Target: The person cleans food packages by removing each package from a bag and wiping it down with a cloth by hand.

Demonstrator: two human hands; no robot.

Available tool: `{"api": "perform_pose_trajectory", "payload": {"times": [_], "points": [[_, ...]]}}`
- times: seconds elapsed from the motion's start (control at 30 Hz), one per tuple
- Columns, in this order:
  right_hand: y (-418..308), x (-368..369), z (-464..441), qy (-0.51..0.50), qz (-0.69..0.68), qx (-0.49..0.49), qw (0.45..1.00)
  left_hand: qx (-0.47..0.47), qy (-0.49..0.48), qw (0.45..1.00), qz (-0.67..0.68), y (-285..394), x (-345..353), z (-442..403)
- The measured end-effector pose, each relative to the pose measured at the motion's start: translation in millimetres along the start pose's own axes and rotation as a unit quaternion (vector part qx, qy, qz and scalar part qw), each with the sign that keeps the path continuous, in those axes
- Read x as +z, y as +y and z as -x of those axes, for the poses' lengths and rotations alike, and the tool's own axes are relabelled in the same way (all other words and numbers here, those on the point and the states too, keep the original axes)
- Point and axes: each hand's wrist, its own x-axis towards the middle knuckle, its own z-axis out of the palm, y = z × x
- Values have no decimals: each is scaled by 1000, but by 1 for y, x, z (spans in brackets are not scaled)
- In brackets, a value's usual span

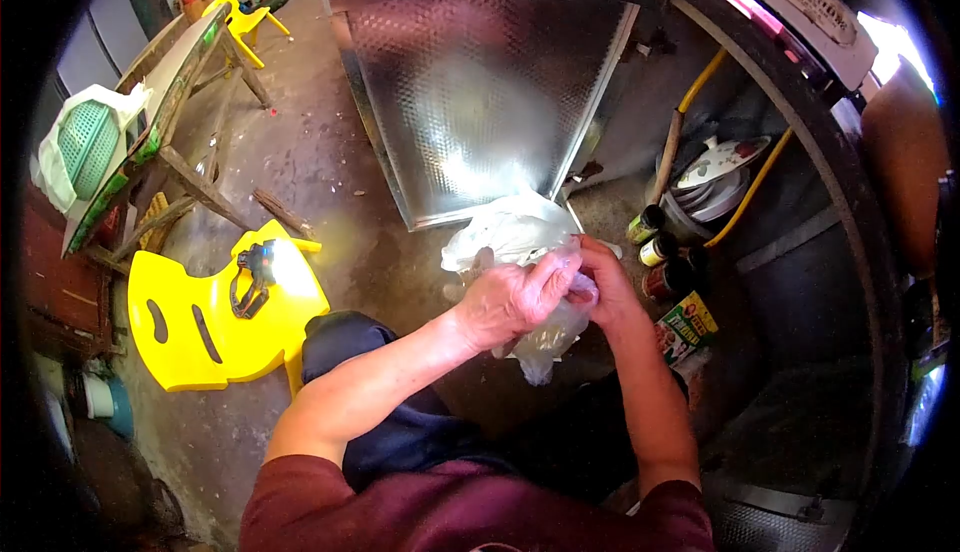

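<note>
Close together at the centre, both hands hold the top of a clear plastic bag (550, 340), which hangs below them in front of the knees. My left hand (505, 302) has its fingers pinched on the bag's gathered edge. My right hand (603, 280) is closed on the same bag from the other side, its fingertips near the left thumb. What the bag contains is too blurred to tell. Just beyond the hands lies a white plastic bag (510, 230), at the foot of a shiny metal panel (480, 92).
A yellow chair (190, 327) with a black strapped device (252, 280) stands at left. A wooden bench (165, 122) carries a green basket (88, 147). At right are jars (658, 249), a green packet (686, 328), stacked dishes (715, 177) and a dark curved rim (850, 202).
</note>
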Motion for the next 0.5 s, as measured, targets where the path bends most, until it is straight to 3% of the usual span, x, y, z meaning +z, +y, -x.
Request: {"api": "perform_pose_trajectory", "payload": {"times": [0.07,0.17,0.23,0.27,0.3,0.4,0.43,0.5], "points": [[-4,8,6,26,-35,4,999,-40,-71,997,14,-3,1,5],[-15,14,19,-83,20,5,996,-119,-110,985,65,-10,3,15],[-3,21,19,-92,199,-55,974,-168,-115,973,111,-16,5,17],[4,23,18,-96,284,-84,950,-189,-121,965,136,-18,5,19],[10,18,13,-65,433,-121,891,-208,-128,956,161,-19,6,22],[14,14,5,4,570,-279,773,-253,-161,886,354,-26,17,27],[14,15,5,4,554,-306,774,-330,-212,766,509,-31,17,26],[13,23,7,0,522,-361,773,-413,-177,580,680,-33,8,22]]}}
